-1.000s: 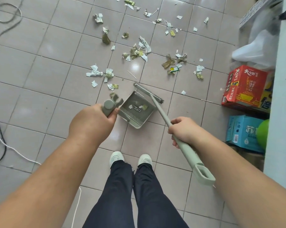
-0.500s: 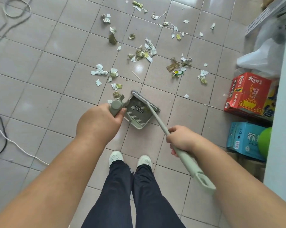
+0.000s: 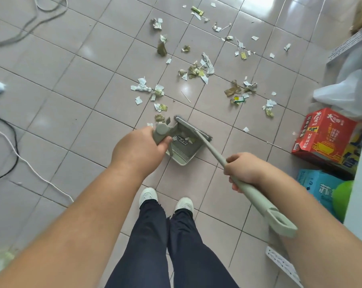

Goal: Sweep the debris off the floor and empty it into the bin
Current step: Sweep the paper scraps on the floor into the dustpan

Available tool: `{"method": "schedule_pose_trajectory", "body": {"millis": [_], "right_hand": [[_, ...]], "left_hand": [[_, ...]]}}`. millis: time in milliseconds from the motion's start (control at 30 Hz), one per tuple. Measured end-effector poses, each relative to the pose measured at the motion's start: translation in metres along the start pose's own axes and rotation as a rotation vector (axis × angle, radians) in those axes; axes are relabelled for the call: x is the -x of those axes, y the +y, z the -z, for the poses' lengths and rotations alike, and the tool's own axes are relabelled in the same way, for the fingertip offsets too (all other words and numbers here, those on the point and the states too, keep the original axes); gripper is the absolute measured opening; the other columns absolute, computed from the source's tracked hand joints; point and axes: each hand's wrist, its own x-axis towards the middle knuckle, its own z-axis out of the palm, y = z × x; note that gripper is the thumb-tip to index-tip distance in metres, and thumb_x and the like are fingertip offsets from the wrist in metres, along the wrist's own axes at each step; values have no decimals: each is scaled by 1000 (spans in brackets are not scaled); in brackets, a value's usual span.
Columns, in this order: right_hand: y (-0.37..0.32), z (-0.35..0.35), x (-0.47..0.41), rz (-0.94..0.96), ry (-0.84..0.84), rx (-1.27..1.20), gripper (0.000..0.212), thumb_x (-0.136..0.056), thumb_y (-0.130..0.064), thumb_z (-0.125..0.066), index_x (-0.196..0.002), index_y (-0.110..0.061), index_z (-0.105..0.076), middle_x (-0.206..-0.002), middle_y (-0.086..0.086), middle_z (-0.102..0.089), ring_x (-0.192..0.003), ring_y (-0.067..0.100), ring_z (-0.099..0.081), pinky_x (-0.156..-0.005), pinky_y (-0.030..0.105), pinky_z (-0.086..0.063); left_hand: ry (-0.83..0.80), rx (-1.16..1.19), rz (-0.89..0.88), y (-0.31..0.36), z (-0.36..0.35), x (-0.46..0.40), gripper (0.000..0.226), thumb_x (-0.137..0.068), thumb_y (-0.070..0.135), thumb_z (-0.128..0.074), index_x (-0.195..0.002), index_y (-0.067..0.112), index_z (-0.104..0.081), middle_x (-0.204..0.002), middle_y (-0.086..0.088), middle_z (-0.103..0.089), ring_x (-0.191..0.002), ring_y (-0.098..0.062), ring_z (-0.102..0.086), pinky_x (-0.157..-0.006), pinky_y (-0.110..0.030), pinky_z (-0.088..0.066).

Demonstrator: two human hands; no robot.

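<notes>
Both hands are busy. Her or his left hand (image 3: 137, 151) is curled tight round the stubby handle of the grey-green dustpan (image 3: 181, 151), which sits on the tiled floor (image 3: 57, 113) just ahead of the 2 white shoes (image 3: 148, 194). Over on the other side, the right hand (image 3: 243, 170) is wrapped round the long pale shaft of the broom (image 3: 212, 151), partway down, with the looped end of the handle sticking out behind the wrist. The broom head (image 3: 191, 128) lies across the far mouth of the dustpan, touching its open edge. Inside the pan I can make out a few scraps (image 3: 183, 139), white and yellowish, though that spot is a bit smeared and I couldn't say how many.

Most of the debris (image 3: 198, 70) is still on the floor beyond the pan: torn white paper, crumpled greenish wrappers, a thin stick, spread over several tiles toward the far side. A couple of bits (image 3: 160, 117) lie just beside the pan's far left corner.

Off to the right, a red carton (image 3: 325, 135) stands by the wall, a blue box (image 3: 319, 186) nearer than it, and a white plastic bag (image 3: 346, 94) farther than it. Cables (image 3: 9, 140) trail across the tiles on the left. No bin shows from where I stand.
</notes>
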Motion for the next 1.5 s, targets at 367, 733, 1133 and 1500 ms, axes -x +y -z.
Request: {"method": "schedule_pose_trajectory", "body": {"millis": [367,733,1133,1500], "right_hand": [[-70,-45,-18,62,59,24,24,-94,-1,-42,-117,3,-46,-72,17,-51,-47,23,-53,-45,26,-48],[-132,-145,-48,34,9,-83,9,-94,-2,-36,-102,-2,-39,-77,17,-57,-36,22,-60,-38,21,-49],[-127,-212,-39,-116,12,-147,20,-98,-7,-34,-80,-7,-43,-66,11,-46,-35,16,-50,-33,12,-38],[-145,-208,-22,-22,70,-98,25,-95,1,-29,-108,-14,-45,-72,15,-44,-47,19,-43,-32,16,-43]], "left_hand": [[67,104,151,-73,45,30,37,-89,53,-51,-72,20,-54,-64,3,-54,-71,-28,-52,-59,-31,-38],[126,120,269,-164,84,37,40,-87,53,-53,-69,17,-54,-64,-2,-57,-68,-29,-54,-53,-30,-37],[73,63,244,-195,78,15,37,-90,52,-48,-71,21,-48,-60,4,-46,-71,-29,-48,-60,-31,-36],[69,64,213,-203,78,10,38,-91,53,-46,-79,18,-53,-66,-1,-52,-70,-28,-49,-60,-30,-39]]}}
